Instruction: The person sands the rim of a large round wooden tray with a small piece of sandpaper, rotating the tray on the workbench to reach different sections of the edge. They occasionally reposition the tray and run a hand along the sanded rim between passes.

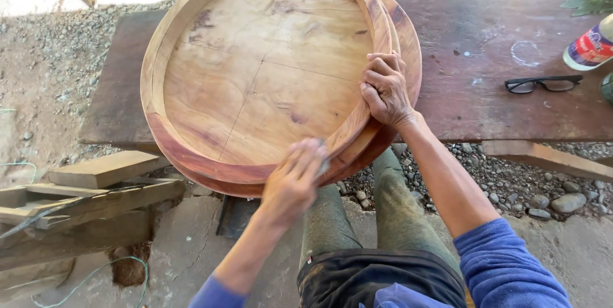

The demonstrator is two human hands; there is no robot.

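Round wooden tray [255, 78], tilted on tabletop [498, 59]: right hand [385, 89] clamps right rim; left hand [295, 177], nearer, presses small pad [323, 166] on near rim.

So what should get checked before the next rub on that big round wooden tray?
1. Right hand gripping the round wooden tray at its rim: ok.
2. Left hand on the near rim with a small grey pad: ok, though blurred.
3. Tray resting on the wooden bench: ok, but its near edge hangs past the bench.
4. Glasses apart from the tray: ok.
5. Bottle lying at the bench's far right: ok.
6. How smooth the rim is: cannot tell.
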